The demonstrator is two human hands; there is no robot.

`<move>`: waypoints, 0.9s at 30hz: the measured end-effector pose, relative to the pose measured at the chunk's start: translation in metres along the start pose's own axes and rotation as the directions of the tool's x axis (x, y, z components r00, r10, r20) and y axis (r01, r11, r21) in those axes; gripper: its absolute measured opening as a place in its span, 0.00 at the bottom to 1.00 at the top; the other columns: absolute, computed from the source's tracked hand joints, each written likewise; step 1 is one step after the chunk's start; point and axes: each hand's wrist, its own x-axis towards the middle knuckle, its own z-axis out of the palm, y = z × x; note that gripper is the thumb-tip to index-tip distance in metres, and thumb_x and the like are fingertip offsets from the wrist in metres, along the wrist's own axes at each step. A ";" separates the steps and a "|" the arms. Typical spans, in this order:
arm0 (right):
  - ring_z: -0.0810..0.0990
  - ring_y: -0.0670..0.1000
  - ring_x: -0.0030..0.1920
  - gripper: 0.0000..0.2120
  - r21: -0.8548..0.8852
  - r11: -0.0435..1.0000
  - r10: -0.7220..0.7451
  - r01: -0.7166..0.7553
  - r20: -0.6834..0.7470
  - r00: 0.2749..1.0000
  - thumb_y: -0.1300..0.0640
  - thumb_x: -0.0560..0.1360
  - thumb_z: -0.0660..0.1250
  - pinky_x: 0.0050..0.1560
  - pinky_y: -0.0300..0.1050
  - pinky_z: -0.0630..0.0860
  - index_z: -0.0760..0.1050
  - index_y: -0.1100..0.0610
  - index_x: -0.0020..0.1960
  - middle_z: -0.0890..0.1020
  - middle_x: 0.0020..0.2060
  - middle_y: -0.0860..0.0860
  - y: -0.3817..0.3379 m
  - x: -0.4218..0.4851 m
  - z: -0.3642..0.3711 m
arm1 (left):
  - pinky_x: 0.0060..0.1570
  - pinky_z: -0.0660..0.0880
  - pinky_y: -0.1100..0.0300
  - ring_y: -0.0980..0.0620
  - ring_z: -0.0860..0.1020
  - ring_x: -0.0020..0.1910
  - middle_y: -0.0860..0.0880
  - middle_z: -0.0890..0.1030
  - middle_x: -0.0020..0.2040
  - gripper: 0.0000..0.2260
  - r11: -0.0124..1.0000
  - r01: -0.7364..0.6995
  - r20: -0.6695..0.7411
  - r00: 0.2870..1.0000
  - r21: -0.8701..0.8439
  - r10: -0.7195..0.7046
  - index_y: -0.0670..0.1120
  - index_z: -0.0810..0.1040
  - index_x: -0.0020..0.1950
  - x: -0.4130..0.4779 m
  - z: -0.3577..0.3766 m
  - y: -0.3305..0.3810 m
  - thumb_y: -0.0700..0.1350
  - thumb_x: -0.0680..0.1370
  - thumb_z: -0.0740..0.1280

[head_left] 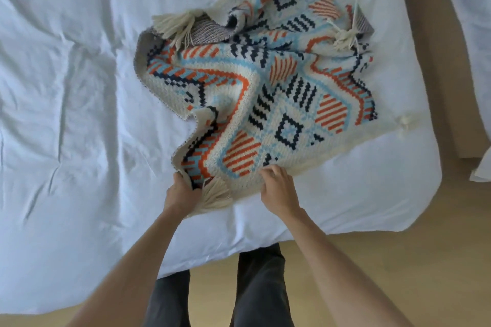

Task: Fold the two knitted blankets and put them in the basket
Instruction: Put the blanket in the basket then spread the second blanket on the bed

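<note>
The left hand (183, 192) grips the near corner of the colorful blanket (265, 87) on the white bed (66, 87), and the right hand (279, 192) grips its near edge.

Dressed in dark charcoal-grey fabric trousers (261, 289), two straight legs at lower centre of the frame. Bare-armed from lower edge up to left hand (183, 194) and right hand (279, 192).

A bedroom is indicated: a wide bed (66, 87) is covered with a creased white sheet, a tasselled knitted blanket (265, 87) is rumpled on it, more white bedding (473, 8) is seen alongside, and light wooden flooring (372, 260) is visible.
</note>
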 end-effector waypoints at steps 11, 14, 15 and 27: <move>0.65 0.56 0.66 0.26 -0.157 0.980 -0.125 0.121 -0.013 0.992 0.66 0.71 0.66 0.63 0.51 0.66 0.67 0.55 0.67 0.68 0.65 0.54 0.131 0.031 -0.029 | 0.44 0.74 0.46 0.36 0.73 0.42 0.43 0.61 0.49 0.29 0.973 0.207 -0.300 0.939 0.100 -0.169 0.52 0.56 0.69 -0.020 0.089 0.023 0.44 0.72 0.67; 0.66 0.56 0.65 0.24 -0.192 0.960 -0.207 0.205 0.010 0.978 0.68 0.72 0.63 0.64 0.51 0.64 0.69 0.56 0.67 0.70 0.64 0.54 0.147 0.039 -0.031 | 0.41 0.71 0.47 0.35 0.73 0.42 0.43 0.62 0.49 0.28 0.972 0.195 -0.360 0.923 0.135 -0.135 0.53 0.58 0.70 -0.026 0.102 0.026 0.44 0.73 0.66; 0.67 0.56 0.63 0.22 -0.211 0.951 -0.227 0.225 0.014 0.974 0.69 0.73 0.62 0.64 0.50 0.64 0.70 0.57 0.65 0.72 0.62 0.54 0.151 0.042 -0.031 | 0.40 0.71 0.48 0.36 0.73 0.42 0.43 0.62 0.49 0.27 0.966 0.200 -0.376 0.918 0.166 -0.126 0.53 0.58 0.70 -0.028 0.103 0.025 0.44 0.73 0.65; 0.73 0.56 0.54 0.13 -0.159 0.947 -0.271 0.281 0.082 0.959 0.66 0.77 0.57 0.57 0.49 0.68 0.71 0.61 0.60 0.77 0.53 0.56 0.129 0.023 -0.005 | 0.40 0.68 0.45 0.34 0.70 0.53 0.35 0.69 0.53 0.10 0.858 0.363 -0.472 0.866 0.362 -0.167 0.41 0.63 0.56 -0.038 0.038 -0.028 0.40 0.77 0.60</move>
